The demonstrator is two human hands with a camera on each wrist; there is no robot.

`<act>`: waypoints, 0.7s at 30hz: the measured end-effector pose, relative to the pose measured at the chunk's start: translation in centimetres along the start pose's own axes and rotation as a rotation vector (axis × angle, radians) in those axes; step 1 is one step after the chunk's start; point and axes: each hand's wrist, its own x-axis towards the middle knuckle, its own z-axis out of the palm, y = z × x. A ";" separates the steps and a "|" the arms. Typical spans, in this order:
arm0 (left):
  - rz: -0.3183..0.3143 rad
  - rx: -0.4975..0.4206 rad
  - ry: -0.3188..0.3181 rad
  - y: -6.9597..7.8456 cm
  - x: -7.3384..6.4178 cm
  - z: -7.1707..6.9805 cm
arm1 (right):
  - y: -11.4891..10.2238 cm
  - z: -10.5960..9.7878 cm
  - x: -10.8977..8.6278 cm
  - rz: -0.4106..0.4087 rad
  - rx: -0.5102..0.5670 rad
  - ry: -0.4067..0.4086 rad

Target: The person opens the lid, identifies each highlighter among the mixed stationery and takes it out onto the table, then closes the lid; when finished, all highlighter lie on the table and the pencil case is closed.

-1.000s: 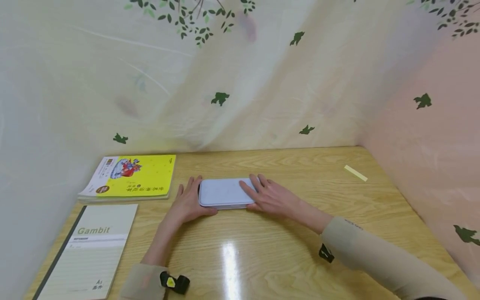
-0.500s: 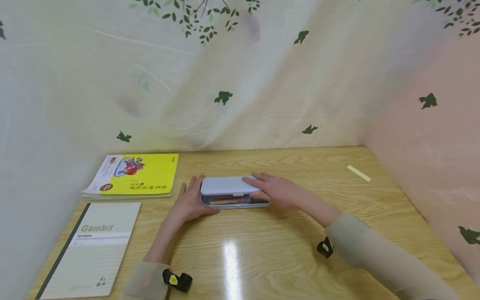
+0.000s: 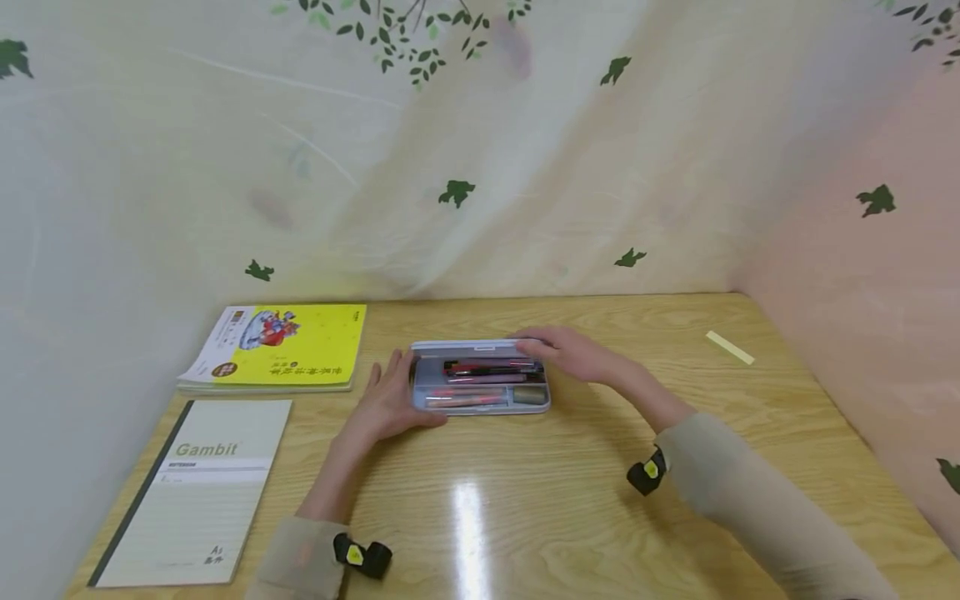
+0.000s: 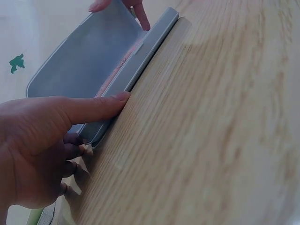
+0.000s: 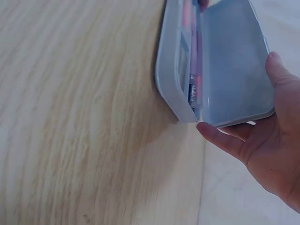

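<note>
A pale blue pencil case lies on the table in the head view, its lid raised on the far side. Inside are several pens and a dark greenish block in the front right compartment. My left hand grips the case's left end; in the left wrist view the thumb presses the front wall and the other fingers are partly hidden behind the end. My right hand holds the lid's right end, thumb at its edge and fingers behind it in the right wrist view.
A yellow book on a small stack stands at the back left. Nearer lies a Gambit notebook. A pale yellow strip is at the right on the wooden table. A patterned curtain rises behind.
The lid has swung up and away, from closed to standing open, and the contents now show. My right hand has moved back with the lid. My left hand keeps its place on the case.
</note>
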 end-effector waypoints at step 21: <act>0.024 -0.036 0.016 0.1 0.0 0.1 | 2.2 -1.7 2.7 0.145 0.378 0.093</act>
